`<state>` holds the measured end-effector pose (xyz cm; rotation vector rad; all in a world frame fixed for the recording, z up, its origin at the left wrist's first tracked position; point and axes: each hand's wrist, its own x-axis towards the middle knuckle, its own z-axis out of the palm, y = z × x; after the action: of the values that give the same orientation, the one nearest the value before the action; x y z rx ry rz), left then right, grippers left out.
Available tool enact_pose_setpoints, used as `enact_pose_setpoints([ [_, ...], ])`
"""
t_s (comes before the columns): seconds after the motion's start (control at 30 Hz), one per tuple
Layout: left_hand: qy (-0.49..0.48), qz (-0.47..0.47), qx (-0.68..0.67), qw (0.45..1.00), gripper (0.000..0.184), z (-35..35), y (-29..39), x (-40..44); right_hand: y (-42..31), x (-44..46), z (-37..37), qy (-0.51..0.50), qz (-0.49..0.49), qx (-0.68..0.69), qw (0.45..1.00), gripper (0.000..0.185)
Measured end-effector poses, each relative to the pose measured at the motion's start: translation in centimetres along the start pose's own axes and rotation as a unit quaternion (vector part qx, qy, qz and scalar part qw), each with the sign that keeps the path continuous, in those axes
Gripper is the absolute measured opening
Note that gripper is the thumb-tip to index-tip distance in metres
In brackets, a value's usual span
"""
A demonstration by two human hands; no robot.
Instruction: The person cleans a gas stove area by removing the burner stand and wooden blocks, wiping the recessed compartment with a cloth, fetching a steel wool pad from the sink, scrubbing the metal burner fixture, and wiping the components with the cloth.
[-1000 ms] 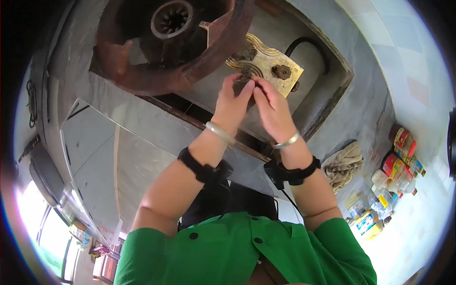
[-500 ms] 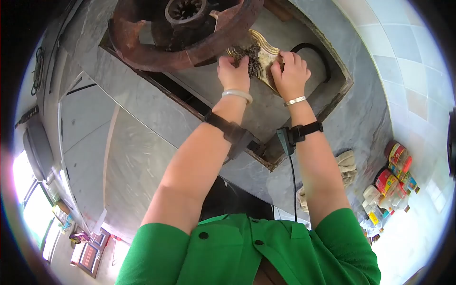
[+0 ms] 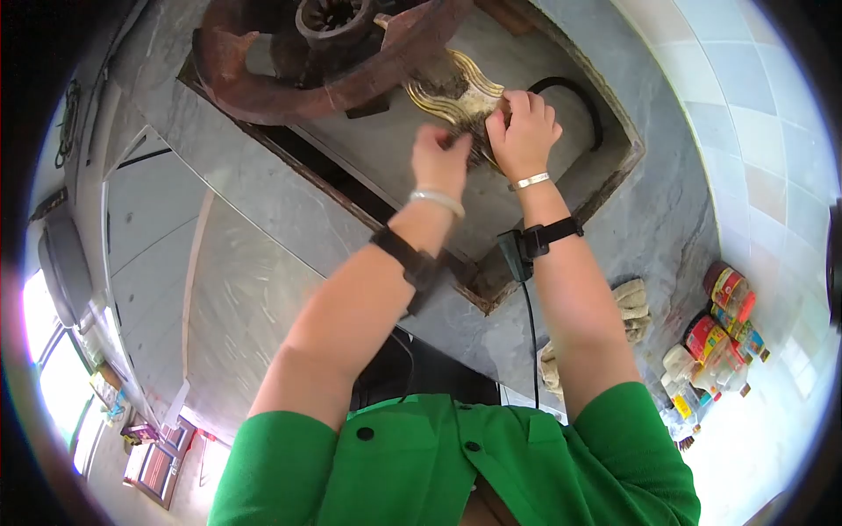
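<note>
A gold, wavy-edged plate [image 3: 478, 98] with a pale, dirt-darkened face is held tilted over the recess in the counter. My right hand [image 3: 524, 131] is closed on its right edge, thumb on the near face. At the plate's lower left, my left hand [image 3: 441, 160] is smeared by motion, its fingers bent against a dark, stringy clump [image 3: 474, 149] that looks like a wire scourer. The fingers hide part of the clump. A dark patch shows on the plate's upper face.
A rusty iron ring stand with a burner [image 3: 338, 101] fills the upper left of the recess. A black hose [image 3: 579, 88] curves at its right. Folded cloths [image 3: 630, 311] and several jars [image 3: 706, 333] stand by the tiled wall.
My left hand has moved down the plate with the dark clump, uncovering the gold left edge. My right hand still grips the right edge; the whole view has shifted slightly.
</note>
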<state>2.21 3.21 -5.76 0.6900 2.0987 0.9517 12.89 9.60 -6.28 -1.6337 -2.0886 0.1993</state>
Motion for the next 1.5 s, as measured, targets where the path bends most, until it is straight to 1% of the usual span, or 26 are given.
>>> enact_pose_setpoints([
  [0.03,-0.006,-0.037,-0.041,0.998,0.034,0.0,0.3,-0.2,0.0,0.1,0.0,-0.003,-0.001,0.005,1.0,0.029],
  [0.13,0.034,-0.003,-0.088,0.996,0.039,-2.5,1.6,3.7,0.2,0.1,-0.1,-0.007,-0.004,0.007,1.0,0.028],
  [0.17,0.034,-0.035,-0.118,0.992,0.032,-1.9,-0.1,4.9,0.1,0.1,0.0,-0.003,-0.004,0.003,1.0,0.028],
  [0.27,0.035,-0.024,-0.031,0.999,0.031,0.6,-1.3,1.6,-0.1,0.2,-0.1,0.001,-0.01,-0.008,1.0,0.027],
  [0.3,0.006,-0.054,-0.04,0.998,0.033,0.2,-0.5,1.0,0.0,0.2,-0.2,0.0,-0.013,-0.012,1.0,0.027],
  [0.4,0.051,-0.021,-0.09,0.994,0.035,-1.9,0.8,4.3,0.0,0.3,0.0,-0.001,-0.01,0.011,1.0,0.028],
  [0.43,0.038,-0.033,-0.112,0.992,0.036,-1.7,0.1,4.9,0.0,0.2,0.0,-0.001,-0.007,0.008,1.0,0.028],
  [0.53,0.036,-0.038,-0.078,0.996,0.035,1.0,-1.7,1.6,0.0,0.2,0.0,-0.001,-0.002,0.005,1.0,0.028],
  [0.57,0.002,-0.046,-0.063,0.997,0.037,1.5,-2.2,0.8,0.1,0.2,-0.1,-0.003,-0.004,0.006,1.0,0.028],
  [0.67,0.052,-0.006,-0.083,0.995,0.038,0.4,-2.0,3.3,0.0,0.2,0.0,-0.01,-0.007,0.008,1.0,0.029],
  [0.7,0.041,-0.01,-0.089,0.995,0.037,-1.2,-0.3,4.5,0.0,0.2,-0.1,-0.011,-0.006,0.008,1.0,0.029],
  [0.73,0.031,-0.02,-0.059,0.998,0.038,-1.3,-0.3,4.8,0.2,0.3,-0.2,-0.006,-0.004,0.005,1.0,0.029],
  [0.8,0.03,-0.042,-0.047,0.998,0.032,-1.3,0.1,3.3,-0.2,0.2,-0.2,0.002,-0.004,0.007,1.0,0.029],
  [0.83,0.018,-0.088,-0.129,0.988,0.031,-1.7,0.4,2.6,-0.2,0.4,-0.1,0.003,-0.008,0.01,1.0,0.029],
  [0.9,-0.01,-0.181,-0.289,0.94,0.028,-2.0,0.7,1.3,0.0,0.2,-0.2,0.0,-0.015,0.012,1.0,0.029],
  [1.0,-0.071,-0.206,-0.356,0.909,0.03,-2.3,-1.8,2.3,0.0,0.2,-0.1,0.005,-0.013,0.013,1.0,0.03],
  [1.07,-0.095,-0.25,-0.393,0.88,0.031,-1.8,-3.5,4.0,-0.2,0.3,-0.2,-0.002,-0.013,0.018,1.0,0.03],
  [1.1,-0.108,-0.273,-0.411,0.863,0.032,-1.9,-2.8,4.1,-0.2,0.3,-0.3,-0.005,-0.014,0.018,1.0,0.03],
  [1.3,-0.008,-0.152,-0.296,0.943,0.038,-1.0,0.5,1.1,0.2,0.3,0.0,0.014,-0.032,0.022,0.999,0.029],
  [1.4,-0.013,-0.089,-0.189,0.978,0.028,-0.8,1.5,0.0,0.2,0.2,0.3,0.019,-0.031,0.02,0.999,0.028],
  [1.43,0.015,-0.044,-0.143,0.989,0.026,-0.8,1.6,0.3,0.2,0.2,0.3,0.018,-0.033,0.021,0.999,0.028],
  [1.5,0.063,0.008,-0.057,0.996,0.025,-1.1,0.5,2.6,0.3,0.3,0.2,0.018,-0.038,0.024,0.999,0.028],
])
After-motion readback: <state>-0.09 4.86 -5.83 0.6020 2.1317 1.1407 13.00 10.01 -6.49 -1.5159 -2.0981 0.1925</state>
